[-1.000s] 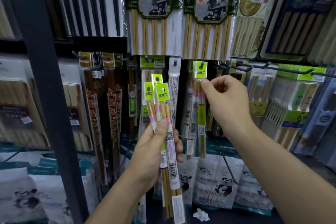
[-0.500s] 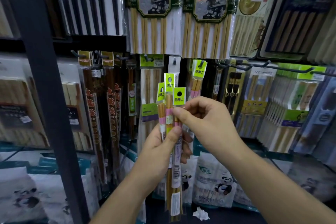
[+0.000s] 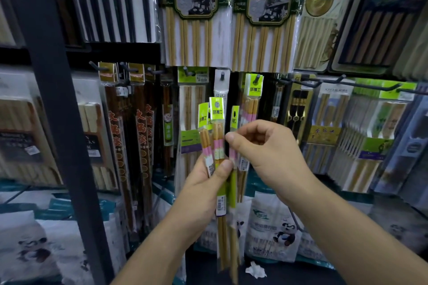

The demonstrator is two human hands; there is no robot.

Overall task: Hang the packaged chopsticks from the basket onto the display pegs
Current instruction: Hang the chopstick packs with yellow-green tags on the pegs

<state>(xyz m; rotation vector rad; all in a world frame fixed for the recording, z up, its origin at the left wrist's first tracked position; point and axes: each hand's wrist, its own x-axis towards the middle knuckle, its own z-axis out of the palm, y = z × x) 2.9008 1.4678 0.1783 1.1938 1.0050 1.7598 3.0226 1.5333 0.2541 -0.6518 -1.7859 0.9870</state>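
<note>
Chopstick packs sit gripped in the left hand; the right hand seemingly pinches one free, next threading its hole onto the peg.

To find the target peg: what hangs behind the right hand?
Behind the right hand hang lime-headed chopstick packs on a peg. Their headers and pink bands show above the hand, their lower ends below it. The hand covers their middle.

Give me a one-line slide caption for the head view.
Left hand grips green-tagged chopstick packs; right hand pinches one pack before the display pegs.
</note>
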